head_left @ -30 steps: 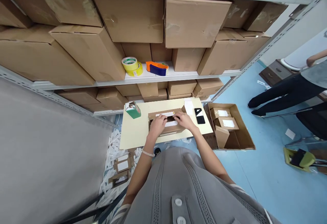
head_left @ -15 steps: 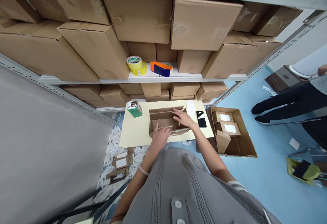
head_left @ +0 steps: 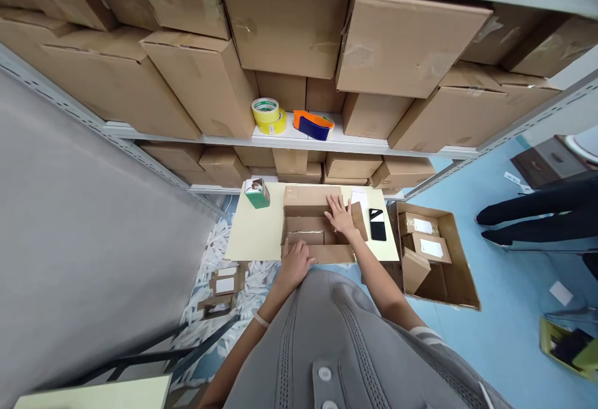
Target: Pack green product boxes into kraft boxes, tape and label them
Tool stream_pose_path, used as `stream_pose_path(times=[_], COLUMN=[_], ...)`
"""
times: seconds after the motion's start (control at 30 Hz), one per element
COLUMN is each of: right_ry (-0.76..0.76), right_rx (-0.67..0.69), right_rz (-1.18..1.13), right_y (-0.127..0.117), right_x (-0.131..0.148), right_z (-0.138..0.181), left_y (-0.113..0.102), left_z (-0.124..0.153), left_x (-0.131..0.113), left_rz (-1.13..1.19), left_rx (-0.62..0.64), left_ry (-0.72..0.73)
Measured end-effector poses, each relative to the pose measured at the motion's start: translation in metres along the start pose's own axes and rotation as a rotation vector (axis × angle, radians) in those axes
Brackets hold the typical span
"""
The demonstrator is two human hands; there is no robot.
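An open cardboard box (head_left: 306,220) stands on the pale table (head_left: 255,235), its far, near and right flaps folded outward. Over the near-left edge of the box curl the fingers of my left hand (head_left: 296,262), gripping the cardboard there. My right hand (head_left: 341,216) has its fingers spread and lies on the far right corner, touching the far flap. A green and white small box (head_left: 257,193) is at the table's back left. To the right of the cardboard box lie a black phone (head_left: 377,225) and a white paper (head_left: 359,197).
Shelves of closed cartons (head_left: 284,23) rise behind the table, with yellow tape rolls (head_left: 269,116) and an orange-blue tape dispenser (head_left: 314,125). A large carton (head_left: 460,266) holding smaller boxes stands right. Paper scraps (head_left: 212,253) cover the floor left. A person's legs (head_left: 537,210) show far right.
The box's flaps have opened outward on the far, near and right sides. My right hand has spread its fingers onto the far flap. The whole view has shifted slightly.
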State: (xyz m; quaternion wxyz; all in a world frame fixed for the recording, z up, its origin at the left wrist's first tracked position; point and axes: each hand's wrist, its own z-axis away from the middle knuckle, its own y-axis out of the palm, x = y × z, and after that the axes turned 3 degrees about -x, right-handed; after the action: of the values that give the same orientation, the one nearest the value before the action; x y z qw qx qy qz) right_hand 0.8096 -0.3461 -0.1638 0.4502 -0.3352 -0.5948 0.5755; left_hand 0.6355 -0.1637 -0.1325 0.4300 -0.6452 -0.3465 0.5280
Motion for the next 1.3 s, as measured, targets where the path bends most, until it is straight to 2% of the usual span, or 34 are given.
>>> stream_pose_path(times=[0.17,0.37,0.5,0.9,1.1,1.3], right_ry=[-0.043,-0.074,-0.068,-0.045,-0.088,0.071], right_rx=[0.092,0.117,0.127,0.12,-0.014,-0.172], right_rz=[0.022,-0.087,-0.149,-0.19,-0.082,-0.011], right_y=[0.014,0.016,0.014,0.011,0.014,0.018], right_x=[-0.013,-0.021,-0.023,-0.021,-0.014,-0.007], right_z=[-0.006,-0.008,-0.008,-0.007,0.002,0.036], left_y=[0.022,0.048,0.056,0.068,0.063,0.054], left_z=[0.009,0.016,0.015,0.011,0.012,0.012], left_x=[0.022,0.049,0.056,0.064,0.062,0.06], left_rz=[-0.113,-0.18,-0.166,-0.178,-0.181,-0.147], left_rx=[-0.102,-0.052,-0.022,-0.072,-0.078,-0.043], left_ry=[-0.041,-0.125,-0.121,-0.108,-0.099,-0.114])
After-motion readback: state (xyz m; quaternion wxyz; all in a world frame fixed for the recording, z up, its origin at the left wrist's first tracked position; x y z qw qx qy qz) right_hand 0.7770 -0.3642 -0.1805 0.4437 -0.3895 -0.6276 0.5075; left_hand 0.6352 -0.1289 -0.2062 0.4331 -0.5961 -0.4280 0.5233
